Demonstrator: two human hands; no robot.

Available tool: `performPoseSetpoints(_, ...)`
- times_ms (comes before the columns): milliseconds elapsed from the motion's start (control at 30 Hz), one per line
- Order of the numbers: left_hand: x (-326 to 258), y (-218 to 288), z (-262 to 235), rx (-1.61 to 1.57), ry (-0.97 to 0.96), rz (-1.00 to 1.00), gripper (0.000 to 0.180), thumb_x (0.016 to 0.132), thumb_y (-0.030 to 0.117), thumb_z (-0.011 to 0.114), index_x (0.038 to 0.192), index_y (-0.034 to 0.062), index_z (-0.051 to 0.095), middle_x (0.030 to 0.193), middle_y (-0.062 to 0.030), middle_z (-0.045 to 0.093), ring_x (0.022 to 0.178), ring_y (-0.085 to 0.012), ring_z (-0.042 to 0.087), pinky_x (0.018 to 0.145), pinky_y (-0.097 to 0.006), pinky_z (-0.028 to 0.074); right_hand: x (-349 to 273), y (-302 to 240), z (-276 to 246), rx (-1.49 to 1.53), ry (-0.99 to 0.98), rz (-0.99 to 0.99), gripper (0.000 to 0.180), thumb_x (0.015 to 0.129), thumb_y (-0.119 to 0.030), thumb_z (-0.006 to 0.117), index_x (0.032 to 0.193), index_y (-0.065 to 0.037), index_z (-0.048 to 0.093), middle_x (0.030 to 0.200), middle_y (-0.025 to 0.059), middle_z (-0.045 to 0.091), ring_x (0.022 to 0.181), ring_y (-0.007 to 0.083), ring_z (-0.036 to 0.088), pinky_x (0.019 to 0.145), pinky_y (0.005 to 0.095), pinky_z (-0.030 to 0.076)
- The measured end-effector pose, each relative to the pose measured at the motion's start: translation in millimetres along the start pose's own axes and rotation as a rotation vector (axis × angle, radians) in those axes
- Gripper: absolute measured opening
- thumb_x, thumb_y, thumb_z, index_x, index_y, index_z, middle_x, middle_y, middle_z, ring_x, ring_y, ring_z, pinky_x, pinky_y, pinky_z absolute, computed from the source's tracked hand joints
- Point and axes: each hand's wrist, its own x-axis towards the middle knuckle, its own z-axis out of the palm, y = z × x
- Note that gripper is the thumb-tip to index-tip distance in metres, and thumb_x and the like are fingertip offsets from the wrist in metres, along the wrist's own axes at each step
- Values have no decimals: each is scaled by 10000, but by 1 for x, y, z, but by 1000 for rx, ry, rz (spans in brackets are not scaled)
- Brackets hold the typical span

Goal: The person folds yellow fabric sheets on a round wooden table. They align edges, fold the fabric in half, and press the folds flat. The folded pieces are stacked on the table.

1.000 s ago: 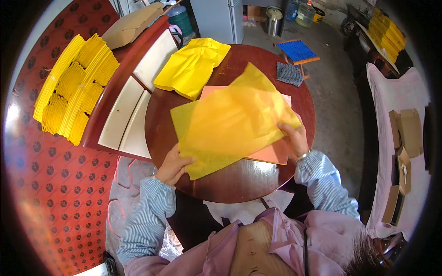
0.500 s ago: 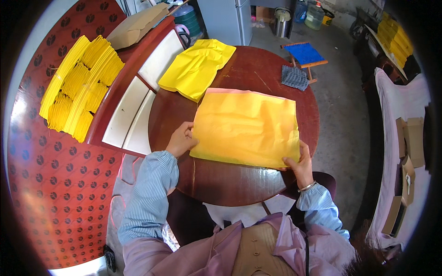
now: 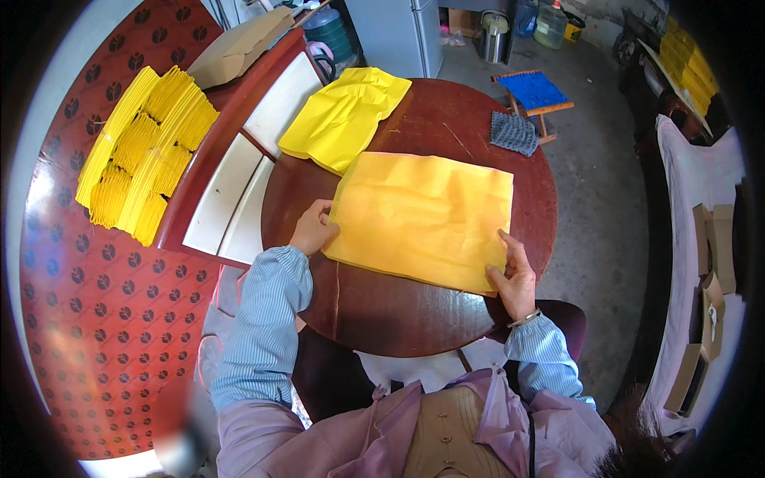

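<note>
A large sheet of orange-yellow paper lies flat on the round dark-red wooden table. My left hand pinches its near left edge. The sheet's near right corner is gripped by my right hand, thumb on top. Both forearms wear blue striped sleeves. A crumpled pile of brighter yellow paper rests at the table's far left, partly over the edge.
A red-and-white cabinet abuts the table on the left. Stacks of folded yellow paper lie on the patterned red floor. A grey cloth sits at the table's far edge, a blue-topped stool beyond. Cardboard boxes stand at right.
The sheet was raised and folded over one second ago; now it is spread flat on the table. Both hands have moved to its near edge.
</note>
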Motion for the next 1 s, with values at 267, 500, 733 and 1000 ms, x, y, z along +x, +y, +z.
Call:
performPoseSetpoints(267, 15, -23, 16, 86, 82, -15, 548, 886, 277, 831, 1302, -22, 636, 1012, -99, 713, 894, -188, 687, 809, -325, 549, -7, -5, -4, -203, -30, 58, 555, 906, 23, 735, 1442, -30, 600, 1050, 56, 690, 905, 105, 623, 782, 279, 526)
performPoseSetpoints(500, -10, -9, 35, 48, 98, 56, 499, 888, 242, 851, 1241, -27, 623, 1121, -147, 741, 1002, -219, 709, 881, -339, 559, -6, -14, -9, -238, 46, -39, 569, 820, -93, 773, 1376, -53, 658, 767, 87, 577, 660, 174, 571, 639, 340, 490)
performPoseSetpoints(733, -25, 13, 35, 310, 221, 94, 608, 901, 231, 826, 1372, -33, 547, 1354, -206, 636, 1227, -307, 616, 1030, -419, 503, -11, -16, -14, -197, 61, 53, 516, 854, -135, 798, 1351, -46, 691, 750, 21, 503, 667, 121, 493, 622, 310, 427)
performPoseSetpoints(1000, -22, 54, 108, 572, 99, 654, 774, 989, 283, 704, 1613, -9, 350, 1652, -289, 360, 1597, -440, 230, 1289, -506, 241, -13, -10, -10, -183, 115, 18, 486, 847, -122, 810, 1319, -49, 717, 733, 10, 486, 647, 109, 472, 597, 301, 406)
